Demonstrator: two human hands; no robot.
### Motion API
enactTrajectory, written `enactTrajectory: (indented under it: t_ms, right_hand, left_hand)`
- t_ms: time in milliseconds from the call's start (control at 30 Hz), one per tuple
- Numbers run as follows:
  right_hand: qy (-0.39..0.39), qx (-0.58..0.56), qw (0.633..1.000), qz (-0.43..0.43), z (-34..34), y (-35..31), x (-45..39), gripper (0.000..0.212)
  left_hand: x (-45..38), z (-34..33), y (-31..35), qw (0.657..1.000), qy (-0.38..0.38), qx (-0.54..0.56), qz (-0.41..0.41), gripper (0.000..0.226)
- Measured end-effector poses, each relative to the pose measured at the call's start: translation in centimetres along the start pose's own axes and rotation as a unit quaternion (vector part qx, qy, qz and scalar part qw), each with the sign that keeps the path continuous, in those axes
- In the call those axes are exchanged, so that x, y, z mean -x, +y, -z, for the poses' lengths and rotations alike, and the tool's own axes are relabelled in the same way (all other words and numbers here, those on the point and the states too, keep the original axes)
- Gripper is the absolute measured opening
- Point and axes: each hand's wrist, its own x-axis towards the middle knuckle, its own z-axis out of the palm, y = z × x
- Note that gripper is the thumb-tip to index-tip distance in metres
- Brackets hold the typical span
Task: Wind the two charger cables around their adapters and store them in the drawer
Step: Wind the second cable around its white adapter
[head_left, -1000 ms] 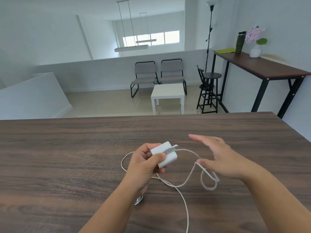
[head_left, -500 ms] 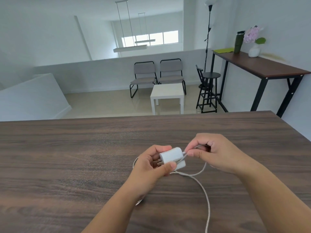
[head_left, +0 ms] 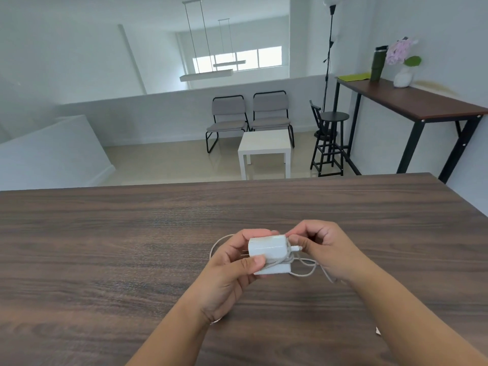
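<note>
My left hand (head_left: 232, 270) grips a white charger adapter (head_left: 268, 249) just above the dark wooden table (head_left: 105, 247), its metal prongs pointing left. A thin white cable (head_left: 303, 272) runs in turns around the adapter's right end. My right hand (head_left: 324, 249) pinches the cable right beside the adapter, and a slack length trails under my right wrist. A loop of cable shows left of my left hand. A second white block seems to lie under the adapter; I cannot tell what it is. No drawer is in view.
Beyond the table's far edge lie a small white side table (head_left: 264, 146), two grey chairs (head_left: 248, 114) and a black stool (head_left: 330, 141). A tall brown desk (head_left: 412, 101) with a bottle and flower vase stands at the right wall.
My right hand swung in from an open spread to pinch the cable at the adapter. The large loose loops on the table have shrunk into turns on the adapter.
</note>
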Motion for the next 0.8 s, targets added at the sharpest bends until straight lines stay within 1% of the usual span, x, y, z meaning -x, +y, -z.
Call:
enactTrajectory:
  t_ms: [67, 133, 200, 267, 333, 467, 533, 567, 600, 667, 700, 733, 800]
  right_hand:
    - [-0.001, 0.018, 1.000, -0.018, 0.0, 0.3, 0.2, 0.010]
    - [-0.011, 0.035, 0.999, -0.022, -0.1, 0.3, 0.4, 0.013]
    - [-0.013, 0.044, 0.999, -0.027, -0.2, 0.4, 0.6, 0.015]
    - [-0.016, 0.060, 0.997, -0.037, -0.4, 0.3, 0.8, 0.013]
    - [-0.023, 0.091, 0.995, -0.040, -0.9, 0.3, 1.1, 0.010]
    - [-0.010, 0.205, 0.979, -0.019, -1.9, 0.5, 1.6, 0.014]
    - [-0.001, 0.261, 0.965, -0.013, -1.7, 0.6, 1.3, 0.012]
    - [-0.008, 0.299, 0.954, -0.007, -1.4, 0.8, 1.1, 0.015]
    - [-0.023, 0.342, 0.940, 0.004, -1.3, 0.8, 0.9, 0.016]
    - [-0.053, 0.408, 0.911, 0.025, -1.0, 0.7, 0.5, 0.012]
    - [-0.063, 0.421, 0.905, 0.022, -0.9, 0.6, 0.3, 0.013]
    - [-0.069, 0.421, 0.905, 0.008, -0.7, 0.4, 0.2, 0.018]
    - [-0.064, 0.403, 0.913, -0.017, -0.2, 0.2, 0.1, 0.023]
  left_hand:
    - [-0.2, 0.3, -0.1, 1.000, 0.002, 0.011, 0.007, 0.056]
    - [-0.4, 0.6, -0.3, 0.999, 0.000, 0.031, 0.014, 0.065]
    - [-0.8, 0.9, -0.6, 0.998, 0.021, 0.064, 0.015, 0.073]
    - [-1.2, 0.9, -0.9, 0.995, 0.044, 0.094, 0.006, 0.067]
    - [-1.6, 0.6, -1.1, 0.994, 0.049, 0.097, 0.000, 0.058]
    - [-1.9, -0.3, -1.1, 0.996, 0.054, 0.072, 0.024, 0.061]
    - [-1.8, -0.4, -1.2, 0.997, 0.064, 0.014, 0.028, 0.054]
    - [-1.8, -0.2, -1.3, 0.996, 0.079, -0.028, 0.029, 0.053]
    - [-1.8, 0.0, -1.5, 0.993, 0.095, -0.072, 0.026, 0.055]
    - [-1.5, 0.4, -1.7, 0.979, 0.110, -0.170, 0.023, 0.058]
    - [-1.3, 0.6, -1.9, 0.970, 0.108, -0.217, 0.025, 0.054]
    - [-1.1, 0.6, -2.0, 0.959, 0.109, -0.260, 0.025, 0.048]
    - [-0.9, 0.6, -2.0, 0.936, 0.135, -0.325, 0.008, 0.039]
